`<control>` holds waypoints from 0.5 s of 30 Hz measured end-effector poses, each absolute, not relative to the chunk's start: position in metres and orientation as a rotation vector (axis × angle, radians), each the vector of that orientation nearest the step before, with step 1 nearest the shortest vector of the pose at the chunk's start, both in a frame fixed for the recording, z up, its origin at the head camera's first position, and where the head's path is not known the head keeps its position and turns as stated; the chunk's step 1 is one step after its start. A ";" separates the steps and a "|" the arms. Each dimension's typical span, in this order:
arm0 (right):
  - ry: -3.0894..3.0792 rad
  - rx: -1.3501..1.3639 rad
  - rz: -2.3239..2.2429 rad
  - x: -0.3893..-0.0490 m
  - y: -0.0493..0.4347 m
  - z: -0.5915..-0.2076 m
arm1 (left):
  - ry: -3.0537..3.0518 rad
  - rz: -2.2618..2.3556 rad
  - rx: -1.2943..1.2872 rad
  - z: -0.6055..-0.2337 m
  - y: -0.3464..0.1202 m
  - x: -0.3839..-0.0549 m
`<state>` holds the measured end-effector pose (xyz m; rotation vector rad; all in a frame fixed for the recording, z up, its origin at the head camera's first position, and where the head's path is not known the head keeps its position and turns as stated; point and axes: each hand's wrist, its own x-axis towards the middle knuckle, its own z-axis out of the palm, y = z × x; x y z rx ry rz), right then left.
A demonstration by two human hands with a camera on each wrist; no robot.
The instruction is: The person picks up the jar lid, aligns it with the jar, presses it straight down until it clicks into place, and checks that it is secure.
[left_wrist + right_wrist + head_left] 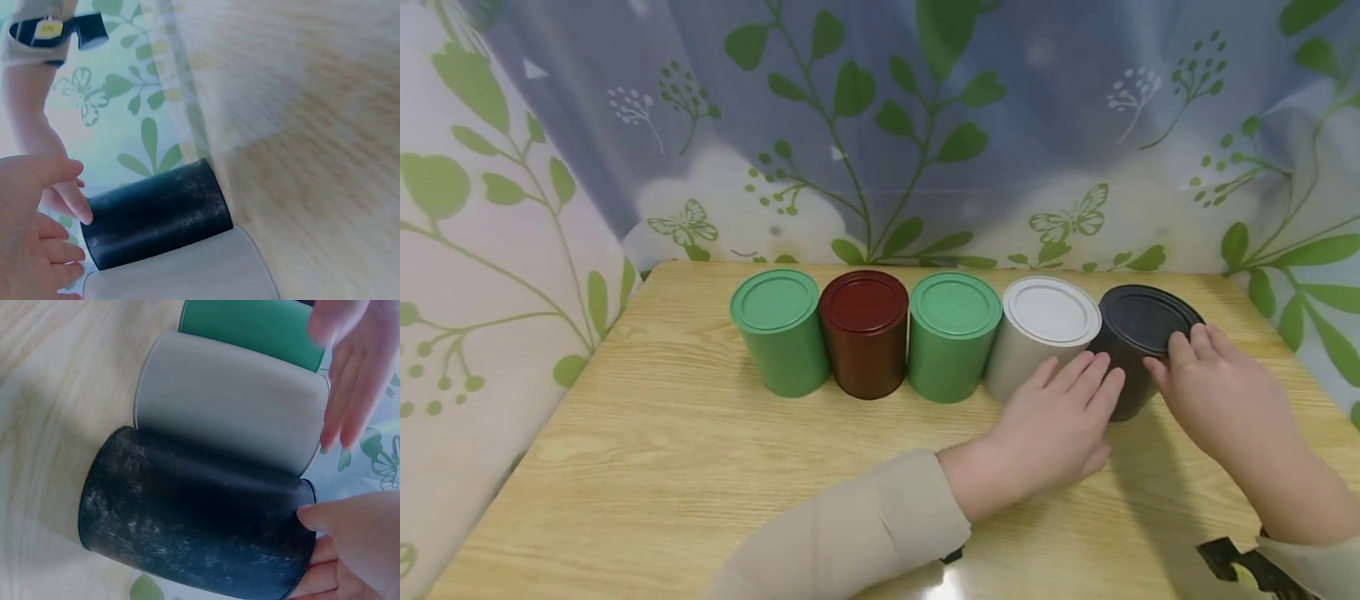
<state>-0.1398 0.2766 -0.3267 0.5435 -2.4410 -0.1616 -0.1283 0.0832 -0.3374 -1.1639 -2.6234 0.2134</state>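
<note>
A black can (1150,321) with a flat lid stands at the right end of a row of cans. My right hand (1232,396) holds it by its upper right edge, with the thumb on the near side, and the right wrist view shows the fingers (319,569) beyond the rim. Directly left of it, touching it, is a white can (1051,310). My left hand (1056,417) hovers in front of the white and black cans, fingers extended and holding nothing. In the left wrist view, that hand (31,231) appears apart from the black can (156,212).
Leftward along the row stand a green can (955,350), a dark red can (865,350) and another green can (782,350), all upright. They stand on a wooden table (662,467). Behind the table hangs a leaf-patterned curtain (880,125).
</note>
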 end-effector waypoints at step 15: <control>-2.815 0.427 -0.101 -0.128 0.257 -0.333 | -2.940 0.029 -0.909 -0.358 0.001 -0.106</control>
